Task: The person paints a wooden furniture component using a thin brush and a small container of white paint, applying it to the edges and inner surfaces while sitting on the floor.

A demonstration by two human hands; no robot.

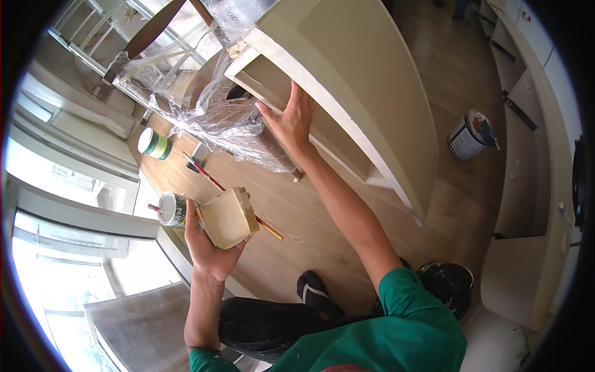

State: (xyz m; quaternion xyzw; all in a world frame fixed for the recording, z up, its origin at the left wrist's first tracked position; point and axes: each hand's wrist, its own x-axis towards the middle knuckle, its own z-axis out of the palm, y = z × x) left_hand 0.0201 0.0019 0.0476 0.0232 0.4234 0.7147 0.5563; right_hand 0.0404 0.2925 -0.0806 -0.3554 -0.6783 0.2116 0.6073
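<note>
On the wood floor (279, 204), by a window (71, 177), a cream cabinet (353, 74) stands slantwise across the upper middle of the view, pale-edged opening facing the worker. Left hand (214, 248) grips a box (228, 220), thumb along the left side, other fingers around the right and lower side. Box sits tilted low at left of centre, open side toward the camera, inside cream, right edge ragged. Right hand (294, 121) reaches up to the opening; fingers stretched and parted from the thumb, gripping nothing visible. Fingertips lie at the frame's upper edge, thumb near the lower one; firm contact cannot be told. A brush (207, 173), red toward its upper end and gold at the lower tip, runs behind the box; unclear whether held or lying. Just left of the box, a tin (175, 209) with a stick-like tip showing beside its top. Farther up, a green-and-white pot (155, 144). Clear plastic (217, 118) drapes a brown piece left of the cabinet; a dark phone (237, 93) near its top. Right of the cabinet, well apart from both hands, a smeared bucket (468, 137). Ladder (87, 31) at upper left.
</note>
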